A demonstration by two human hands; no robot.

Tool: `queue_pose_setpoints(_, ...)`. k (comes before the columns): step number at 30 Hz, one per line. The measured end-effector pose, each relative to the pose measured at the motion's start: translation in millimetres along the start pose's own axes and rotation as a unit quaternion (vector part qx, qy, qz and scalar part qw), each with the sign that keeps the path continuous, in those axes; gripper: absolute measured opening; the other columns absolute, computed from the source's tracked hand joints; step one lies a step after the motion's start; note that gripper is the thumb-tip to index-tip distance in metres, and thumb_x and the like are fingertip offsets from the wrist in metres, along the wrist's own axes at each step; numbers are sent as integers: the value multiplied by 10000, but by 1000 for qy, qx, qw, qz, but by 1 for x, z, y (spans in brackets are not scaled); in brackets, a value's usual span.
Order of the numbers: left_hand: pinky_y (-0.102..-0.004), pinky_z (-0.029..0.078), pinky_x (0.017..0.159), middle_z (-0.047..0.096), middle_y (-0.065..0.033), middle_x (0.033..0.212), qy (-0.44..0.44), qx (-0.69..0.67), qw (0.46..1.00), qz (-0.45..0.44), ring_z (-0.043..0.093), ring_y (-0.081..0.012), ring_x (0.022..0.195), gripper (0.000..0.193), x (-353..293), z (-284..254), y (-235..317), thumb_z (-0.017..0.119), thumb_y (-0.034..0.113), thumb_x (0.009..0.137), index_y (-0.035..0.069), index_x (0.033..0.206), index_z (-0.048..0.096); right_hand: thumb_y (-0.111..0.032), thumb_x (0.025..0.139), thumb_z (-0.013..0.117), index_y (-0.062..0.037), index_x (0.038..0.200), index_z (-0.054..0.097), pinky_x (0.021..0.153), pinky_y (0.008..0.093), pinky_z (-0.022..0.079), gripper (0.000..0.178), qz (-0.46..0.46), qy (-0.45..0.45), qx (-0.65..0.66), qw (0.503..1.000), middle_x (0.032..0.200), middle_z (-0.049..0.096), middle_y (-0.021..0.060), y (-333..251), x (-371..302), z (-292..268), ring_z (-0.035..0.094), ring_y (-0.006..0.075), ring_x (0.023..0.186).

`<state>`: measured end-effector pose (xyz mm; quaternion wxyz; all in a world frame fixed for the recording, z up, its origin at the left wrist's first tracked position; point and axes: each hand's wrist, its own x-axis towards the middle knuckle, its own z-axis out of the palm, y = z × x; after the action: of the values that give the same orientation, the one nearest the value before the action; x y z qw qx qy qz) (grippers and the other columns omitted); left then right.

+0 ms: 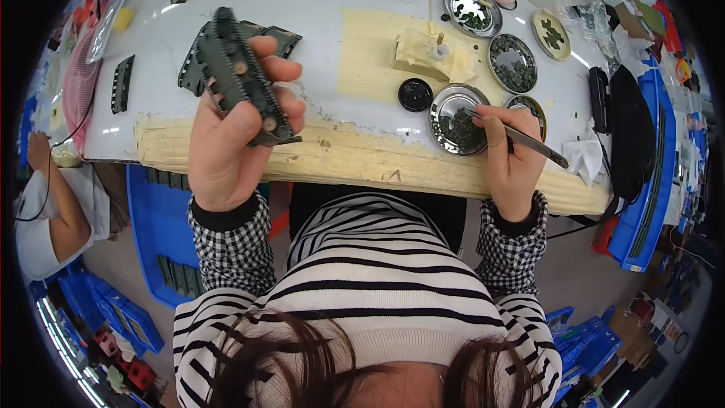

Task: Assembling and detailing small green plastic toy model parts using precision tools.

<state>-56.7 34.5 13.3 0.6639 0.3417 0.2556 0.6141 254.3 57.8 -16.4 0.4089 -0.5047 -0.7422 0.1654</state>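
Observation:
Raised above the table's front edge, my left hand [217,153] grips a long dark green plastic model part [223,60] that looks like a tank track side with toothed edges and round tan spots. In my right hand [513,162] is a pair of metal tweezers [545,151], pinched between thumb and fingers. Their tips reach over a round metal dish [436,133] of small dark green pieces; whether they hold a piece is too small to tell. Behind my left hand, similar green parts [281,39] lie on the table, partly hidden by it.
More round dishes of small green pieces [513,72] stand at the right, beyond a black round pot [414,95]. A tape-covered block [419,59] sits behind. Below the table's left side is a blue crate [147,219]. Another person's arm [66,204] shows at far left.

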Motion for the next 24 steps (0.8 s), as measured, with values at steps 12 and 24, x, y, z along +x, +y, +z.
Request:
queue_pose_setpoints(12,-312,558,829,556,-198,1206,10,189,976,-104,664,-207,932,264,-12,50,-35,459,120,1000,-4,1233,470,-115,957,529,10,952,673,725,289,423,191,2,-57,214,975,802,658,86,-41,7,-14,560,163,765)
queue_pose_setpoints(24,-235,508,705,587,-42,864,-124,114,968,-186,631,-121,816,244,-5,44,-44,466,223,1018,-1,937,521,-162,959,547,37,952,669,728,269,471,233,84,-181,358,912,871,654,105,-66,15,5,626,159,785)
